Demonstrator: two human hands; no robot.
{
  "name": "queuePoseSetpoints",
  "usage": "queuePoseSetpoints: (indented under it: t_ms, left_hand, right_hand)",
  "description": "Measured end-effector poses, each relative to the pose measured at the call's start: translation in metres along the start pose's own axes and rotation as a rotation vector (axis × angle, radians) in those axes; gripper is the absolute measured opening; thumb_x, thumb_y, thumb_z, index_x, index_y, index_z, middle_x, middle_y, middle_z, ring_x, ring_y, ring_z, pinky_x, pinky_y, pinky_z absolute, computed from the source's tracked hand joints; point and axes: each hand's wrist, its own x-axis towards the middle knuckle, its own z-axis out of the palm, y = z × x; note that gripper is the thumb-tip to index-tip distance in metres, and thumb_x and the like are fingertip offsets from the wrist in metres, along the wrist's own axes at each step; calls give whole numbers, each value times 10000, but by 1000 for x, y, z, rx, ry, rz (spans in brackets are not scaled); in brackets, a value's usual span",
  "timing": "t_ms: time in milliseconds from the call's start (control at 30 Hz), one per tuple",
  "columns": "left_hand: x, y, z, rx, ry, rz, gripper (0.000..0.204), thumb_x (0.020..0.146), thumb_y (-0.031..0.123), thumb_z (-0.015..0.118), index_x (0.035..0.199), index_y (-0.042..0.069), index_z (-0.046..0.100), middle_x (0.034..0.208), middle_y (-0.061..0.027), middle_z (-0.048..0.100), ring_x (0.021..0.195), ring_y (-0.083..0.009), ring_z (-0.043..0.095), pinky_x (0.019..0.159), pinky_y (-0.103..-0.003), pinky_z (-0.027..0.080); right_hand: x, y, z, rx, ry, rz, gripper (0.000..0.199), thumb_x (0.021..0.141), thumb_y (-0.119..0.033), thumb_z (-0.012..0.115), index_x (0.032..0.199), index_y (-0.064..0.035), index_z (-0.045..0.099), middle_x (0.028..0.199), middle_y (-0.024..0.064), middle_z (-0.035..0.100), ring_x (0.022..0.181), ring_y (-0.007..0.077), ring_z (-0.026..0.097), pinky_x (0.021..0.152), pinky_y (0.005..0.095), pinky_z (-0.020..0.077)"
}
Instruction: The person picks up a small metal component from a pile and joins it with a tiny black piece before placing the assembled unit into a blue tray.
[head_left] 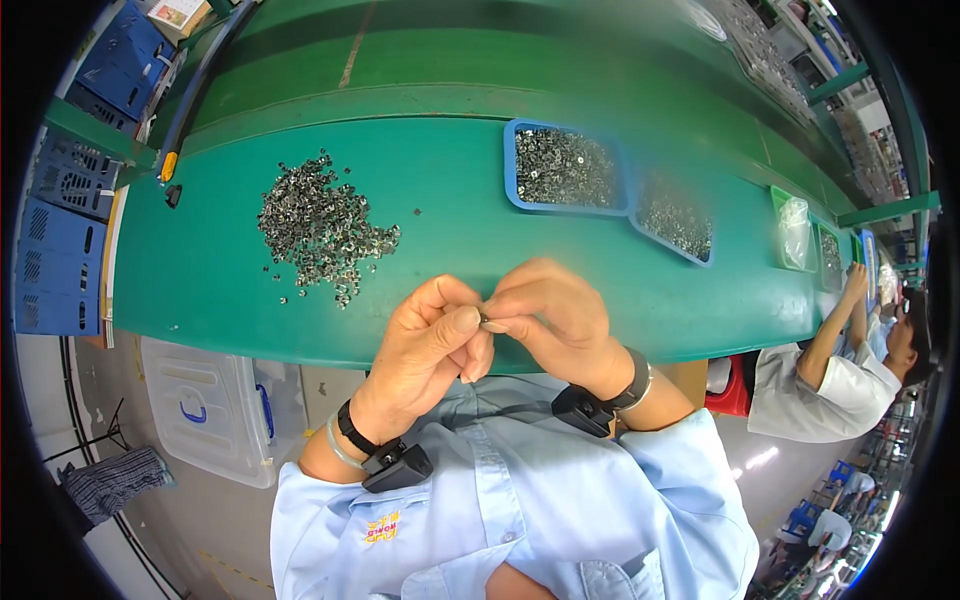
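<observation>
My left hand (425, 345) and my right hand (555, 315) meet above the near edge of the green workbench (200, 290). Together their fingertips pinch a tiny dark metal part (484, 319), mostly hidden between thumbs and forefingers. A loose heap of small shiny metal parts (320, 225) lies on the bench to the left of my hands. Beyond my hands stands a blue tray (565, 167) filled with similar metal pieces, and a second blue tray (675, 220) sits to its right.
A clear plastic bin with blue handles (215, 405) stands on the floor at lower left. Blue crates (60, 240) are stacked at far left. Another person in white (840, 375) works at the bench on the right, near green trays (795, 235).
</observation>
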Motion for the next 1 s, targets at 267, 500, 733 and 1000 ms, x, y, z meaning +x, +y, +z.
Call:
queuePoseSetpoints:
  t_ms: [267,500,733,1000]
  left_hand:
    - [0,7,-4,89,35,-83,138,916,170,576,901,43,525,634,-47,546,516,-135,507,464,-255,402]
    - [2,2,-4,87,74,-99,143,931,183,551,920,42,531,659,-55,550,549,-135,513,479,-254,407]
    - [0,0,-2,15,36,-79,143,940,186,534,948,43,535,680,-63,553,571,-135,519,489,-254,411]
    - [-1,-7,-3,48,46,-49,164,917,201,570,994,64,522,676,-64,565,509,-164,510,470,-279,398]
  right_hand:
    - [0,3,-6,-131,-92,-23,168,745,-64,708,891,-76,627,810,50,599,710,209,601,580,302,473]
    - [1,5,-10,-95,-98,45,171,710,-27,733,850,-61,643,811,71,618,706,207,596,583,299,469]
    - [-4,4,-8,-45,-38,100,175,705,-24,735,846,-69,640,821,60,621,724,199,598,598,296,471]
    - [-7,2,-6,-62,-21,63,175,702,-12,728,841,-54,631,816,67,622,717,204,600,594,299,473]
